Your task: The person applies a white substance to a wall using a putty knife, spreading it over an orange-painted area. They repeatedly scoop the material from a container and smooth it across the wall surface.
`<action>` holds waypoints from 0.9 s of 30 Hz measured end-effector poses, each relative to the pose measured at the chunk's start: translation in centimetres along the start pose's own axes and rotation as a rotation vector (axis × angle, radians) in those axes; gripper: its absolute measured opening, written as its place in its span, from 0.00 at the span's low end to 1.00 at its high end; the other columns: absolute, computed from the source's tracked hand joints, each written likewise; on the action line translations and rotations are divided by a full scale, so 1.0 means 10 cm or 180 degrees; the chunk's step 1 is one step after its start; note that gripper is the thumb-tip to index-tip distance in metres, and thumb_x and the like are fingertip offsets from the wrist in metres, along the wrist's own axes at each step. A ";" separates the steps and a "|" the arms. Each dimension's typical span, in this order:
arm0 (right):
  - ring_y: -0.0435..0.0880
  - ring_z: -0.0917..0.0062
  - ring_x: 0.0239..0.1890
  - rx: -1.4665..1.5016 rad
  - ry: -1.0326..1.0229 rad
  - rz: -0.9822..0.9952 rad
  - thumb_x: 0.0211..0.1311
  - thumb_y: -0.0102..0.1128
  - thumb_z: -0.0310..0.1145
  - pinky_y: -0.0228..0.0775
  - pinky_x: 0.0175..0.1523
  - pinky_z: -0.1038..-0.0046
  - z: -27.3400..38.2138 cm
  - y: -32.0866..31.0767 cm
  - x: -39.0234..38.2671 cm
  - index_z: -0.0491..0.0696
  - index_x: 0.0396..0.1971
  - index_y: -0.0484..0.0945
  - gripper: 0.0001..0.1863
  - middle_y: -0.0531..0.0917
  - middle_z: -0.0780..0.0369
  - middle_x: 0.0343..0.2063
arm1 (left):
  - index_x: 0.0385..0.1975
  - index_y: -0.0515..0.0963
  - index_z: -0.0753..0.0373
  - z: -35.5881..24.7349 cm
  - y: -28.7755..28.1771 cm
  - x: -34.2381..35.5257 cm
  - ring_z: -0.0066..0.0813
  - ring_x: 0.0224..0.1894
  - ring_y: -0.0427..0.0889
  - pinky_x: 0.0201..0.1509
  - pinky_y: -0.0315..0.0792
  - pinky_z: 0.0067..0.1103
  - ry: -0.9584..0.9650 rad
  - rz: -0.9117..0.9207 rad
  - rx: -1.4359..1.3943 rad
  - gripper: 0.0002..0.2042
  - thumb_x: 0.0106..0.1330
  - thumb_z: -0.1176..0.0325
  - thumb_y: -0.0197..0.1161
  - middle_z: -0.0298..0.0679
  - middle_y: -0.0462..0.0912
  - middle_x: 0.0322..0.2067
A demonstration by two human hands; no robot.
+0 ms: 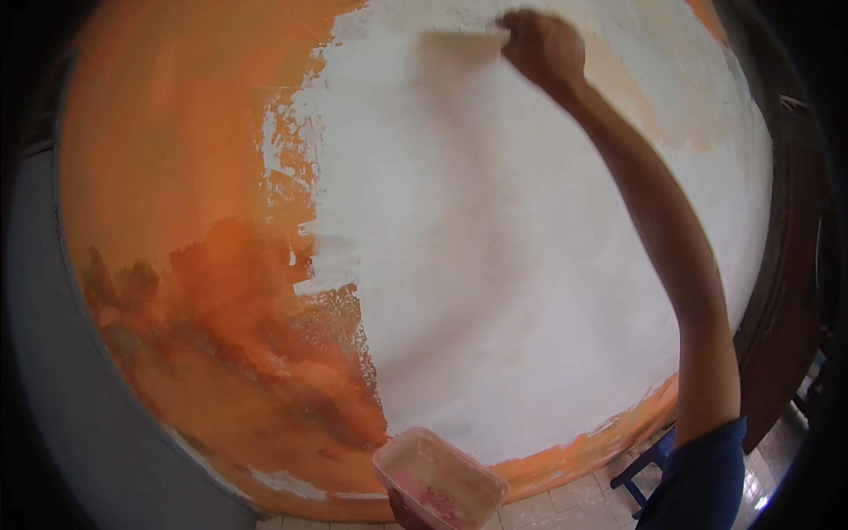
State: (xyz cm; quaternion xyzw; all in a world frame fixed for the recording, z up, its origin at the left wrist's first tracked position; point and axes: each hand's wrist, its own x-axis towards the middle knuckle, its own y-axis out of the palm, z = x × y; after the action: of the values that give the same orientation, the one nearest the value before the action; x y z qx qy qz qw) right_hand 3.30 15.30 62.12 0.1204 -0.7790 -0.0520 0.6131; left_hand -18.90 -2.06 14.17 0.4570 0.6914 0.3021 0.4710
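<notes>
My right hand [546, 49] is raised high against the wall, its fingers closed round a wide putty knife [468, 37]. The tool's pale flat edge is blurred and lies at the white coating [424, 177], near the top. At the lower edge my left hand [405, 512] grips a pink plastic tub [490, 484] from its left side; most of this hand is hidden. The tub is tilted toward me, with pale smears and some pink residue inside. White coating covers the middle and right of the wall, with a ragged border against the orange paint [194, 132] on the left.
Dark, reddish stains [265, 327] mark the lower left orange wall. A grey surface [88, 371] stands at the far left. A blue stool [645, 464] is by my right sleeve on the tiled floor [565, 508]. Something dark brown [786, 327] rises at the right.
</notes>
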 end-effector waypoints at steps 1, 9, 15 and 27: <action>0.81 0.62 0.30 -0.0145 0.0173 -0.0144 0.46 0.55 0.31 0.73 0.33 0.63 -0.03 0.00 0.27 0.52 0.28 0.82 0.08 0.82 0.61 0.30 | 0.61 0.57 0.49 0.00 -0.03 0.00 0.44 0.57 0.63 0.57 0.63 0.44 -0.0100 0.0065 0.0023 0.31 0.62 0.40 0.44 0.38 0.63 0.57; 0.80 0.61 0.29 -0.0080 -0.0076 0.0247 0.44 0.58 0.32 0.73 0.33 0.62 0.18 0.41 -0.02 0.49 0.27 0.79 0.08 0.81 0.60 0.27 | 0.61 0.57 0.50 0.07 -0.26 0.16 0.46 0.57 0.63 0.58 0.62 0.47 -0.0016 0.0968 -0.0367 0.32 0.61 0.39 0.44 0.39 0.64 0.57; 0.80 0.66 0.32 0.0068 -0.0526 0.0704 0.38 0.59 0.28 0.74 0.35 0.64 0.31 0.14 -0.57 0.49 0.25 0.79 0.09 0.79 0.63 0.28 | 0.61 0.58 0.48 0.10 -0.16 0.12 0.46 0.57 0.63 0.58 0.60 0.48 -0.0119 0.0252 -0.0047 0.32 0.60 0.38 0.44 0.38 0.63 0.58; 0.80 0.61 0.29 -0.0270 0.0214 0.0239 0.40 0.54 0.26 0.73 0.34 0.61 0.03 0.50 0.28 0.48 0.20 0.80 0.06 0.80 0.55 0.23 | 0.60 0.59 0.50 0.22 -0.13 0.20 0.45 0.57 0.64 0.57 0.61 0.48 -0.0128 0.0277 -0.0495 0.34 0.57 0.36 0.47 0.39 0.64 0.56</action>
State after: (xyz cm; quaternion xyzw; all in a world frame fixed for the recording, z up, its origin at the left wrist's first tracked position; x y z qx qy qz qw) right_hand 1.76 19.39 65.86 0.0666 -0.7590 -0.0578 0.6451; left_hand -17.55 -0.79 11.48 0.4546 0.6358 0.3658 0.5053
